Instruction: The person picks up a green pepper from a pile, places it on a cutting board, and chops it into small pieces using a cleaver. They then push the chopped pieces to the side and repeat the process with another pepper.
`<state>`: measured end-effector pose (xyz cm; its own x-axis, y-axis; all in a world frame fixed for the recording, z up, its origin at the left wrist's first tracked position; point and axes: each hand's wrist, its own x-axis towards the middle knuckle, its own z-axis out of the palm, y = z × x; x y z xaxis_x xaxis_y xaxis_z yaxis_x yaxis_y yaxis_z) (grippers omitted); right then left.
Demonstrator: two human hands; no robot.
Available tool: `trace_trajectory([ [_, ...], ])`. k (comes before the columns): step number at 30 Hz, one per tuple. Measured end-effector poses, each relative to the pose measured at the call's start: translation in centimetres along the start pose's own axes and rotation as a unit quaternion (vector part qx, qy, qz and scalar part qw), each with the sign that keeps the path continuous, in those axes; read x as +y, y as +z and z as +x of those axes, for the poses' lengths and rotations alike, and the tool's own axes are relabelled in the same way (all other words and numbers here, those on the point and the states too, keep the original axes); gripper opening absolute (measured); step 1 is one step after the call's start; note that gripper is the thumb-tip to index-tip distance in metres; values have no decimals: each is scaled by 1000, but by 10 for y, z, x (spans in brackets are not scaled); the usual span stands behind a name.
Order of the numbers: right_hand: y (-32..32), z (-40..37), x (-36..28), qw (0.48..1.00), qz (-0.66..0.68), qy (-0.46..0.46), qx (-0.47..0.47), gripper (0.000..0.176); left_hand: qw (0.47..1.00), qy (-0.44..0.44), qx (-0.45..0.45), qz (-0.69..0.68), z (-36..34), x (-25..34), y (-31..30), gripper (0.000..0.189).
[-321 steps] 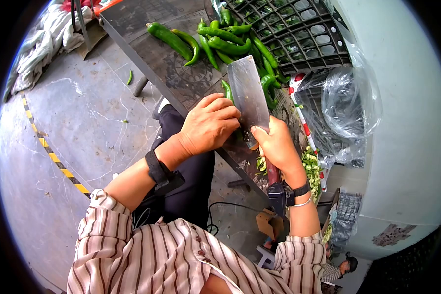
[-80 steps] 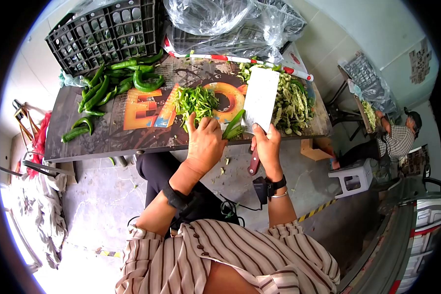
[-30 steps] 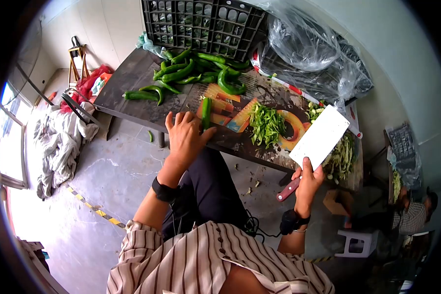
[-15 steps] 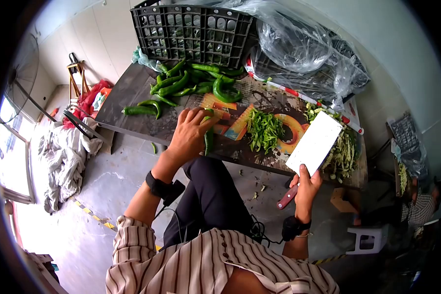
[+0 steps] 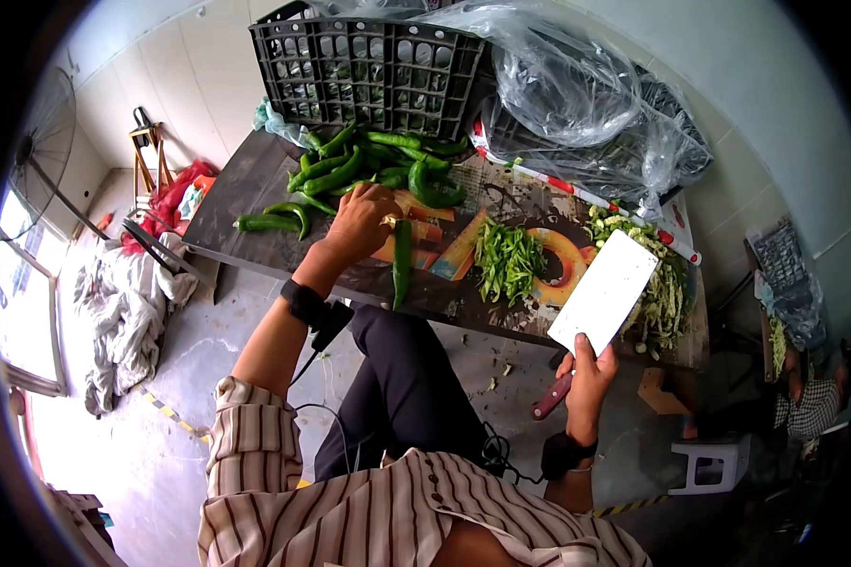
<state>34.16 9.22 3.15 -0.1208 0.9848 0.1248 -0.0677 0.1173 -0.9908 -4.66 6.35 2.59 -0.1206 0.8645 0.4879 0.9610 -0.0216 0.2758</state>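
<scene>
My left hand (image 5: 362,225) is at the front edge of the pile of green peppers (image 5: 345,165), fingers curled together and their tips hidden. Beside its thumb one long green pepper (image 5: 402,266) lies pointing toward me; contact between them is unclear. My right hand (image 5: 588,378) is closed around the dark red handle of a cleaver (image 5: 603,291), whose broad pale blade is raised over the table's front right part. Left of the blade sits a heap of sliced green pepper (image 5: 509,260). Pale green scraps (image 5: 654,307) lie to its right, partly behind the blade.
A black plastic crate (image 5: 369,80) stands behind the pile on the dark table (image 5: 246,189). Clear plastic sheeting (image 5: 577,94) covers the back right. On the right are a stool (image 5: 709,465) and another person (image 5: 813,402). A fan (image 5: 28,146) is at the left.
My left hand has moved up and left from over the single pepper to the pile, leaving more of that pepper uncovered. The cleaver and my right hand have shifted slightly left and down.
</scene>
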Motion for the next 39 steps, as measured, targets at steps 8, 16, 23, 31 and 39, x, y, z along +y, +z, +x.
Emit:
trace_trajectory([
  [8,1,-3,-4,1000,2,0,1,13,992,-13,116,52,6,-1,13,7],
  [16,0,-4,-2,1000,3,-2,6,13,980,-114,164,-15,10,-7,-5,7],
  [23,-4,-3,1,999,5,11,34,14,963,-23,188,-190,42,75,-46,17],
  [31,-26,-7,7,992,74,38,92,16,977,176,-12,-116,33,87,-49,45],
  [39,-26,-8,-1,987,91,62,114,17,985,110,-131,-10,-24,44,-37,49],
])
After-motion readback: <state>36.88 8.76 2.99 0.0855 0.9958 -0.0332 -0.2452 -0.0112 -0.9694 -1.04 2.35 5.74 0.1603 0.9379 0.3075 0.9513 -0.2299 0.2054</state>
